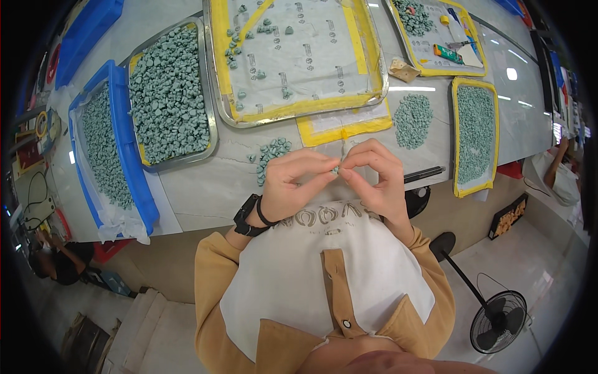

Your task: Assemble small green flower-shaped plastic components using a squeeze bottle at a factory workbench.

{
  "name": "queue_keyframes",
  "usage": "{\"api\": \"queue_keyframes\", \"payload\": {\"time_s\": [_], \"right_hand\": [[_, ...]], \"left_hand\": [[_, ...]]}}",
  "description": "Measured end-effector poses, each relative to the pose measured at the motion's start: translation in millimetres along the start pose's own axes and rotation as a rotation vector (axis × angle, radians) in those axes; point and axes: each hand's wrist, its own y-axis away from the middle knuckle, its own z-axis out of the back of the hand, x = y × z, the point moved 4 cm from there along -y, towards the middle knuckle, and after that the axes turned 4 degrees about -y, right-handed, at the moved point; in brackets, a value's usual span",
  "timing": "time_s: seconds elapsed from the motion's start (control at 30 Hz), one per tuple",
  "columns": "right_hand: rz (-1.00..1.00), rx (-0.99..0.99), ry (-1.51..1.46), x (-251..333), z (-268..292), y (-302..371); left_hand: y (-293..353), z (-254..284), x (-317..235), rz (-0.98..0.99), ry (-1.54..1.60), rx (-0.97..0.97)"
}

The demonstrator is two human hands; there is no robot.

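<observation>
My left hand point(291, 179) and my right hand point(378, 179) meet fingertip to fingertip above the table's near edge. Between their pinched thumbs and forefingers sits a small green stone-like piece point(335, 169), mostly covered by the fingers. A loose pile of similar pieces point(272, 154) lies just beyond my left hand. Past my right hand is a flat heap of smaller green pieces point(413, 120). Two thin black pen-like tools point(425, 174) rest on the table close to my right wrist.
A large metal tray point(305, 62), lined in white with yellow tape, spans the far middle. Left stand a full metal tray point(213, 134) and a blue tray point(142, 187). Right are a yellow-edged tray point(456, 137) and a tool tray point(458, 71). A fan point(498, 319) stands on the floor.
</observation>
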Motion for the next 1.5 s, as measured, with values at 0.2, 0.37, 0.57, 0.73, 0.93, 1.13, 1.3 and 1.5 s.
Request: {"api": "queue_keyframes", "payload": {"time_s": [0.2, 0.37, 0.57, 0.73, 0.93, 1.13, 1.3, 1.5], "right_hand": [[0.010, 0.041, 0.012, 0.7, 2.2, -2.7], [0.119, 0.114, 0.144, 4.6, 10.4, -4.8], [0.034, -0.079, 0.594, -16.1, 43.2, -3.5], [-0.057, -0.074, 0.686, -33.8, 28.9, -3.7], [0.025, -0.119, 0.630, -49.7, 16.1, -13.2], [0.012, -0.096, 0.619, -49.5, 10.0, -18.0], [-0.121, -0.135, 0.384, -48.4, 34.0, -2.7], [-0.111, 0.167, 0.459, -2.5, 34.8, 20.1]], "left_hand": [[0.8, -0.5, -6.1, -0.044, -0.114, 0.018], [-12.8, 22.1, -18.7, -0.134, -0.339, 0.052], [-47.8, 56.0, -15.2, -0.256, -0.885, -0.121], [-46.8, 56.2, 0.6, -0.297, -1.127, -0.030], [-44.6, 52.7, 0.3, -0.387, -1.096, -0.063], [-45.2, 50.1, -1.7, -0.386, -1.103, -0.050], [-42.9, 52.5, -15.2, -0.220, -0.968, -0.086], [7.2, 80.1, -41.3, 0.075, -0.850, -0.098]]}}
